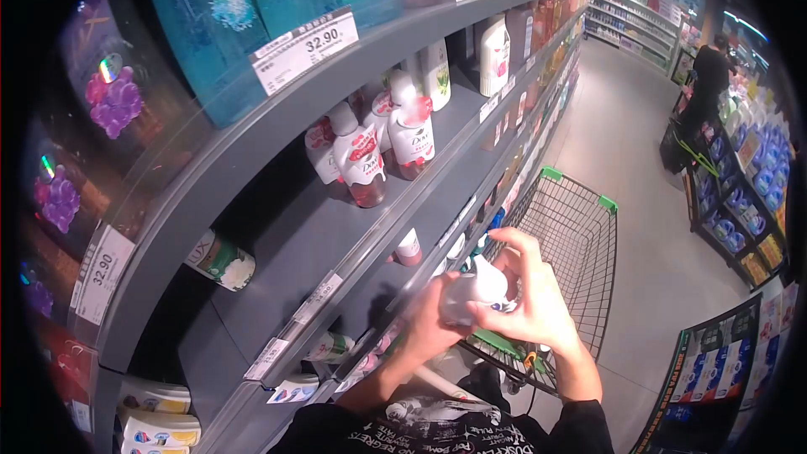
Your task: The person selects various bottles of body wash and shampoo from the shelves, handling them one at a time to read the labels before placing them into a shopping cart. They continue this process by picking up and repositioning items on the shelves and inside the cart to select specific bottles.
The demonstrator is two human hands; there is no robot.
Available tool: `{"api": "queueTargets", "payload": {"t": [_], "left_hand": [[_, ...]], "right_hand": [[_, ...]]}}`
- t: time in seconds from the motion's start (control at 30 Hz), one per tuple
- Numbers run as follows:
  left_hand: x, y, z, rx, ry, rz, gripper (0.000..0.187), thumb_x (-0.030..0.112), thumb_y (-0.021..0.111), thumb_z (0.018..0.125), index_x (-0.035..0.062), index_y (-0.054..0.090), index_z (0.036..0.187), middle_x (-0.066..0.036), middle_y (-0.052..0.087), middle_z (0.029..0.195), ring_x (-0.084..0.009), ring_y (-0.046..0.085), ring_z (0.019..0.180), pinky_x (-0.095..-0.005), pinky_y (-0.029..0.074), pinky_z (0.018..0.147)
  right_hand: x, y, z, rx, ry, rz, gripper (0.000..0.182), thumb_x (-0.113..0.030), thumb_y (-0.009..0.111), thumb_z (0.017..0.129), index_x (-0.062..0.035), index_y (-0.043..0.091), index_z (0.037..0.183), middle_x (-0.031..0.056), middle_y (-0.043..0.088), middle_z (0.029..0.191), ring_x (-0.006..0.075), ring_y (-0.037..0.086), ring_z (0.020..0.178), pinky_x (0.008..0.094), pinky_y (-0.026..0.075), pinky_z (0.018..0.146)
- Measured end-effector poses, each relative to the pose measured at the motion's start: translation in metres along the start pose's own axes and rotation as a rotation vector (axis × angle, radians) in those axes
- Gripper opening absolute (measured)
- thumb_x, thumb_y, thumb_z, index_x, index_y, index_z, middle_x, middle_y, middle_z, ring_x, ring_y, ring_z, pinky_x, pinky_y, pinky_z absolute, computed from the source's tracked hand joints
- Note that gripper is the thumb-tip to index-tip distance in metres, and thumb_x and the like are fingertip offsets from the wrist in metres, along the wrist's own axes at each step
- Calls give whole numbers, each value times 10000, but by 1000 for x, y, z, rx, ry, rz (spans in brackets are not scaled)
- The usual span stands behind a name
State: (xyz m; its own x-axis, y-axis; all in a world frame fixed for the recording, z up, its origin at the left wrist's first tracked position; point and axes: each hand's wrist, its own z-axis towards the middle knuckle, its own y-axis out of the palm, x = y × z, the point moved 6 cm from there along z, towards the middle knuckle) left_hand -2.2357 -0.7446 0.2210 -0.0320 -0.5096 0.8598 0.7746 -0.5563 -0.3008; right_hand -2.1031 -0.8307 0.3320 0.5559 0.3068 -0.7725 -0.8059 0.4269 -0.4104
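Note:
In front of my chest I hold a small white bottle with both hands. My left hand is wrapped round its lower left side. On the other side, my right hand grips it, the index finger raised over its top and the thumb across its front. The bottle is tilted, and my fingers cover much of it, so its label cannot be read. Left of my hands, several Dove pump bottles with white tops and pinkish contents stand on the grey shelf.
A wire shopping cart with green corners stands just beyond my right hand. Price tags line the shelf edges. A Lux bottle lies at the left. Across the aisle floor are display stands and a person in dark clothing.

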Motion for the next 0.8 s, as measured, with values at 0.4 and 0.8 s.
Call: {"api": "queueTargets", "payload": {"t": [0.4,0.8], "left_hand": [[32,-144,54,635,241,-128,682,-39,841,713,-7,474,1286,-98,584,1172,-195,622,1005,-339,539,875],[18,-165,76,710,-62,296,693,71,897,597,5,557,1198,-169,684,1081,-308,679,996,-407,518,884]], "right_hand": [[145,119,-111,87,490,306,424,-125,729,896,-40,498,1241,2,627,744,62,567,639,243,466,578],[177,187,-163,-244,481,-78,365,-200,700,834,-49,601,1151,127,711,789,275,713,740,395,551,715]]}}
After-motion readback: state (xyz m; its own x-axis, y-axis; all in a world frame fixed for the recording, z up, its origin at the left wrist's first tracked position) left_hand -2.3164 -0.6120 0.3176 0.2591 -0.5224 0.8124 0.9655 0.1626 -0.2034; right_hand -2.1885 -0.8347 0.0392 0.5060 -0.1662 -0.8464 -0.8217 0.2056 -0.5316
